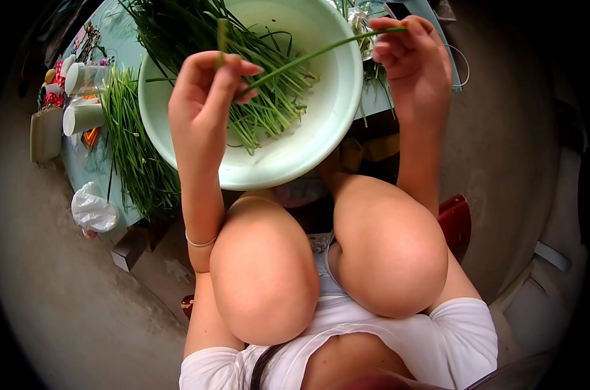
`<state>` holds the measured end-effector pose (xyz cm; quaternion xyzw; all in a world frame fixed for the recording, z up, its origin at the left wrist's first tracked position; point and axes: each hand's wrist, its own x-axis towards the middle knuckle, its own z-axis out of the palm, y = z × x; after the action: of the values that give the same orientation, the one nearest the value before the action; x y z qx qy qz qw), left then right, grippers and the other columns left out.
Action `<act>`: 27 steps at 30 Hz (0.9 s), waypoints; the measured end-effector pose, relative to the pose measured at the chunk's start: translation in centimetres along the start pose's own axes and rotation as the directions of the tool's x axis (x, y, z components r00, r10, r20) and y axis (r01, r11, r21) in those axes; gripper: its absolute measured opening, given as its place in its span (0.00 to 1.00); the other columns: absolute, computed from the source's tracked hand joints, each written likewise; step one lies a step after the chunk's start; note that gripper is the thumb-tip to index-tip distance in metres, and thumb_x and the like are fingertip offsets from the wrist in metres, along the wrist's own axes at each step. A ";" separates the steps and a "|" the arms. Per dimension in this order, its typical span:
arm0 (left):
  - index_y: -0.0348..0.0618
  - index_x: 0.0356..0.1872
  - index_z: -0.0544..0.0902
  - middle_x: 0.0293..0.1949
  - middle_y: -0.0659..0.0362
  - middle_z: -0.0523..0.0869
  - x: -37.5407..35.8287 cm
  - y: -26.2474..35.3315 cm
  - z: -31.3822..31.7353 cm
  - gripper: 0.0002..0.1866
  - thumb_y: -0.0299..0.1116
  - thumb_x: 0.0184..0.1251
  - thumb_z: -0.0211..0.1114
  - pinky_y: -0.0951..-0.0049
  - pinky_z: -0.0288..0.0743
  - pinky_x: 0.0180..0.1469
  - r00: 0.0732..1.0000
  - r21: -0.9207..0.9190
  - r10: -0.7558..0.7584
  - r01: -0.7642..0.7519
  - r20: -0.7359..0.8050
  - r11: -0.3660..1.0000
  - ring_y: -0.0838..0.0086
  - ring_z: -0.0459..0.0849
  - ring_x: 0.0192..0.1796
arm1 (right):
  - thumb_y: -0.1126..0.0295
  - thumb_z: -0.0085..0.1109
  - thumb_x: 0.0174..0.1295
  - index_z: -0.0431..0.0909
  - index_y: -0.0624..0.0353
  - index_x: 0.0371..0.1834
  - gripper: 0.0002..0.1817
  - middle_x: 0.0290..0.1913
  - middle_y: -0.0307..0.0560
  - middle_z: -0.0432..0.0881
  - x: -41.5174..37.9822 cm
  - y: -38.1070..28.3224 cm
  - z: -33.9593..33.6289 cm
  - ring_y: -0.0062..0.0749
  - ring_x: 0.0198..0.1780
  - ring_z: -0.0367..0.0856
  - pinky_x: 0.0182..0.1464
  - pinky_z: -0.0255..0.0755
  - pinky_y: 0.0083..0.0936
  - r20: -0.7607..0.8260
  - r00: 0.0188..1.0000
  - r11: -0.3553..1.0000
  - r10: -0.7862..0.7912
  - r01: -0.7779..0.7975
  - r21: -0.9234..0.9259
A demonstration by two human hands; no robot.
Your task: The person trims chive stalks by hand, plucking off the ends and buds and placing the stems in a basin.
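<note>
Between my two hands, above a pale green basin (334, 110), stretches one long green stalk (308, 57). My left hand (207, 88) pinches its lower left end over the basin's left part; a short yellowish piece stands up, blurred, by the fingers. Beyond the basin's right rim, my right hand (415, 55) is raised, its fingers closed on the stalk's upper right end. Cut green stalks (269, 110) lie in the basin, their pale ends toward me and their dark leaves at the upper left. Another pile of green stalks (136, 149) rests on the table left of the basin.
The light blue table (80, 166) carries two cups (84, 118) lying on their sides, a crumpled white plastic bag (94, 208) and small items at the left. A dark phone-like object (397, 10) and a white cable (467, 65) are at the upper right. My knees are below the basin.
</note>
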<state>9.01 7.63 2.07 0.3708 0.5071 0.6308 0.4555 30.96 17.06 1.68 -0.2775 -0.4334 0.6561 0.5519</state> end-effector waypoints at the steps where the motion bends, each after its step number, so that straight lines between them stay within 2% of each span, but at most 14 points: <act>1: 0.36 0.40 0.75 0.30 0.59 0.84 0.2 0.0 -0.7 0.06 0.29 0.69 0.58 0.85 0.71 0.35 1.000 0.045 0.009 -0.008 -0.012 0.999 0.84 0.77 0.32 | 0.68 0.49 0.67 0.75 0.63 0.44 0.10 0.43 0.55 0.82 0.3 -0.1 -1.0 0.25 0.34 0.76 0.39 0.70 0.20 0.018 0.999 0.988 0.029 -0.032 0.150; 3: 0.41 0.37 0.73 0.28 0.60 0.83 0.4 -0.1 -1.1 0.09 0.35 0.69 0.58 0.87 0.60 0.28 0.997 0.127 0.060 -0.055 -0.039 0.990 0.88 0.66 0.24 | 0.69 0.49 0.67 0.75 0.63 0.42 0.09 0.44 0.52 0.80 0.4 -0.8 -2.1 0.24 0.34 0.69 0.34 0.63 0.19 -0.015 0.999 0.948 0.040 -0.033 0.316; 6: 0.37 0.43 0.74 0.24 0.64 0.80 0.5 -0.4 -1.4 0.11 0.33 0.66 0.62 0.86 0.60 0.28 0.997 0.061 0.052 -0.048 -0.058 0.997 0.88 0.67 0.24 | 0.70 0.48 0.67 0.74 0.66 0.45 0.11 0.34 0.43 0.72 1.7 -2.5 -4.0 0.21 0.30 0.64 0.31 0.61 0.16 0.167 0.985 0.875 -0.047 -0.040 0.483; 8: 0.37 0.44 0.75 0.22 0.66 0.76 0.3 0.2 -0.7 0.12 0.31 0.64 0.64 0.86 0.58 0.27 0.999 0.045 0.038 -0.037 -0.030 0.998 0.89 0.65 0.24 | 0.71 0.47 0.68 0.73 0.67 0.45 0.11 0.32 0.42 0.70 2.5 -3.6 -4.1 0.21 0.29 0.62 0.30 0.60 0.15 0.155 0.987 0.853 -0.047 -0.041 0.520; 10: 0.37 0.45 0.76 0.20 0.69 0.73 -0.1 0.5 -0.6 0.14 0.30 0.61 0.67 0.86 0.56 0.26 1.000 0.031 0.023 -0.023 -0.001 0.999 0.89 0.64 0.24 | 0.71 0.47 0.67 0.73 0.66 0.47 0.11 0.33 0.41 0.71 3.7 -4.8 -2.6 0.21 0.30 0.64 0.29 0.61 0.16 0.293 0.950 0.988 -0.103 0.064 0.139; 12: 0.39 0.42 0.81 0.19 0.71 0.68 -0.2 0.5 -0.8 0.13 0.28 0.55 0.71 0.85 0.53 0.24 0.989 0.195 -0.014 -0.015 0.144 0.981 0.89 0.62 0.25 | 0.70 0.50 0.67 0.75 0.65 0.46 0.11 0.33 0.45 0.76 4.6 -4.8 0.0 0.22 0.30 0.72 0.30 0.67 0.15 0.359 0.933 0.998 -0.016 -0.008 0.065; 13: 0.41 0.30 0.82 0.20 0.72 0.69 -0.4 0.3 -0.6 0.07 0.30 0.54 0.73 0.86 0.53 0.23 0.990 0.195 -0.050 0.024 0.132 0.981 0.89 0.62 0.24 | 0.70 0.52 0.66 0.76 0.64 0.43 0.09 0.29 0.44 0.79 5.1 -3.6 1.6 0.19 0.24 0.73 0.25 0.67 0.12 0.352 0.936 0.997 0.026 0.000 -0.073; 14: 0.41 0.30 0.82 0.20 0.72 0.69 -0.3 0.0 -0.6 0.07 0.30 0.54 0.73 0.86 0.53 0.23 0.990 0.194 -0.048 0.022 0.132 0.981 0.89 0.62 0.24 | 0.70 0.55 0.65 0.77 0.62 0.41 0.07 0.25 0.42 0.81 5.5 -2.4 3.3 0.16 0.19 0.74 0.20 0.66 0.10 0.344 0.937 0.978 0.068 0.006 -0.210; 15: 0.42 0.29 0.81 0.20 0.72 0.69 0.0 -0.4 -0.6 0.08 0.30 0.54 0.73 0.86 0.54 0.23 0.986 0.283 0.070 -0.111 0.149 0.953 0.89 0.62 0.24 | 0.69 0.57 0.64 0.78 0.62 0.41 0.09 0.26 0.42 0.81 5.8 -1.8 4.4 0.16 0.21 0.75 0.21 0.66 0.10 0.414 0.905 0.958 0.094 0.031 -0.285; 18: 0.41 0.24 0.78 0.20 0.71 0.71 -0.1 0.0 -0.5 0.11 0.32 0.55 0.72 0.86 0.55 0.24 0.981 0.376 0.142 -0.182 0.133 0.908 0.90 0.64 0.23 | 0.66 0.58 0.64 0.78 0.62 0.42 0.10 0.26 0.40 0.81 6.0 -0.8 7.3 0.14 0.23 0.75 0.23 0.67 0.10 0.482 0.844 0.938 0.235 -0.068 -0.339; 20: 0.39 0.25 0.79 0.21 0.69 0.73 -0.4 0.3 -0.2 0.10 0.32 0.56 0.71 0.87 0.56 0.24 0.995 0.299 -0.032 0.003 0.091 0.954 0.90 0.65 0.24 | 0.66 0.58 0.64 0.78 0.62 0.42 0.11 0.26 0.39 0.81 6.3 0.3 8.3 0.14 0.23 0.74 0.24 0.67 0.10 0.529 0.808 0.944 0.259 -0.096 -0.315; 22: 0.38 0.28 0.82 0.26 0.65 0.81 -0.4 0.2 -0.3 0.08 0.31 0.59 0.69 0.86 0.63 0.26 0.979 0.359 -0.068 -0.005 0.192 0.933 0.88 0.71 0.25 | 0.65 0.58 0.64 0.78 0.62 0.43 0.11 0.26 0.38 0.81 6.4 1.1 9.1 0.13 0.23 0.74 0.24 0.67 0.11 0.572 0.772 0.948 0.279 -0.124 -0.295; 25: 0.34 0.37 0.84 0.37 0.57 0.87 -0.4 0.2 -0.3 0.07 0.27 0.64 0.63 0.81 0.74 0.36 0.951 0.224 -0.124 0.060 0.285 0.973 0.82 0.79 0.31 | 0.62 0.55 0.67 0.77 0.59 0.50 0.15 0.33 0.40 0.81 5.5 1.2 10.2 0.16 0.33 0.78 0.32 0.70 0.13 0.563 0.795 0.956 0.227 -0.071 -0.286; 27: 0.34 0.41 0.84 0.32 0.59 0.87 -0.5 0.7 -1.1 0.10 0.30 0.66 0.61 0.87 0.62 0.24 0.990 0.145 -0.104 0.090 0.094 0.985 0.89 0.70 0.22 | 0.61 0.52 0.68 0.77 0.60 0.49 0.15 0.35 0.40 0.81 3.8 1.1 10.6 0.17 0.35 0.78 0.33 0.71 0.13 0.437 0.864 0.934 0.249 -0.096 -0.344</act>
<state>7.95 6.79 2.55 0.4082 0.5441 0.5510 0.4835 20.62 17.95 6.12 -0.2301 -0.6256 0.6747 0.3169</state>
